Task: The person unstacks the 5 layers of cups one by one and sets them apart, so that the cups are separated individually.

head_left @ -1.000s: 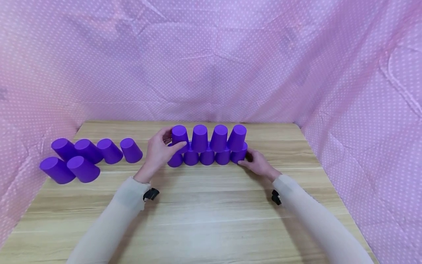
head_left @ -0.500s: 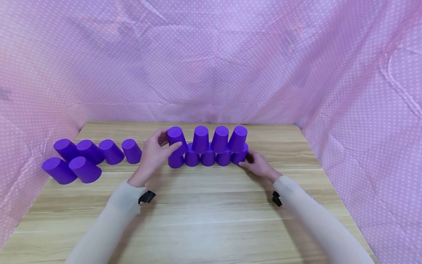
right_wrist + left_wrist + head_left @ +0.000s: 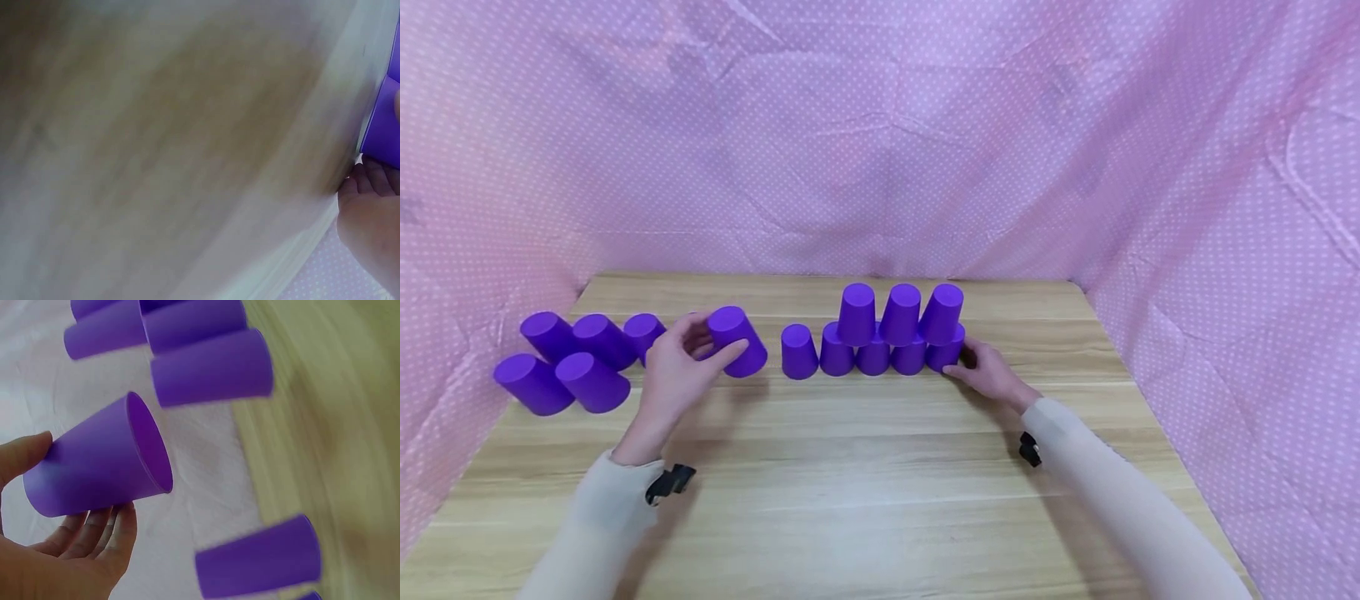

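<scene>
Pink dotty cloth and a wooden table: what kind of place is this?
Probably an indoor, curtained-off activity space: pink dotted cloth hangs behind and beside a wood-grained table, where purple cups stand.

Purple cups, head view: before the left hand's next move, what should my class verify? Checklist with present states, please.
1. Left hand gripping the held cup: ok.
2. Held cup clear of the stack: ok, visible gap.
3. Right hand at the bottom-right cup: ok, touching it.
4. Upper cups supported: ok, all three rest on the bottom row.
5. Leftmost bottom cup topped: not ok, nothing on it.
6. Spot beneath held cup free: cannot tell.
</scene>
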`<move>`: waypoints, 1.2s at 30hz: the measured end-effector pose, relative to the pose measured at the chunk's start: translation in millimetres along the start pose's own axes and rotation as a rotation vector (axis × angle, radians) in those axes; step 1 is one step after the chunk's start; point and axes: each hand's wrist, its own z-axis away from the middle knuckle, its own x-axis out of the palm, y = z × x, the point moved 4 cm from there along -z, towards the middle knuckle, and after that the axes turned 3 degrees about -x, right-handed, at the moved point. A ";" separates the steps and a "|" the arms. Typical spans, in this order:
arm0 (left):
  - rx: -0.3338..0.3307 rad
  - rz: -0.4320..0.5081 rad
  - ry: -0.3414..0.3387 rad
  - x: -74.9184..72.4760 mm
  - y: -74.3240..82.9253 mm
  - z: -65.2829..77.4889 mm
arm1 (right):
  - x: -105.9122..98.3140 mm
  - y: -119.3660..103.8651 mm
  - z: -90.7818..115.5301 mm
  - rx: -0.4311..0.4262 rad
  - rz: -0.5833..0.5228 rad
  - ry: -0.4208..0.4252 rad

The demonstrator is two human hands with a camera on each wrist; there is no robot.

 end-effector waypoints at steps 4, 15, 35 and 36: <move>-0.061 -0.036 0.013 -13.6 -15.0 4.7 | -0.1 1.5 -1.1 0.002 0.009 -0.004; -0.187 -0.213 -0.016 -40.0 -56.1 9.3 | -0.2 2.4 -1.4 0.004 0.010 -0.005; -0.281 -0.330 0.019 -65.7 -88.2 16.8 | -0.4 3.0 -1.7 0.005 0.003 -0.002; -0.280 -0.340 0.029 -67.1 -88.9 16.8 | -0.4 3.0 -1.7 0.006 0.002 -0.003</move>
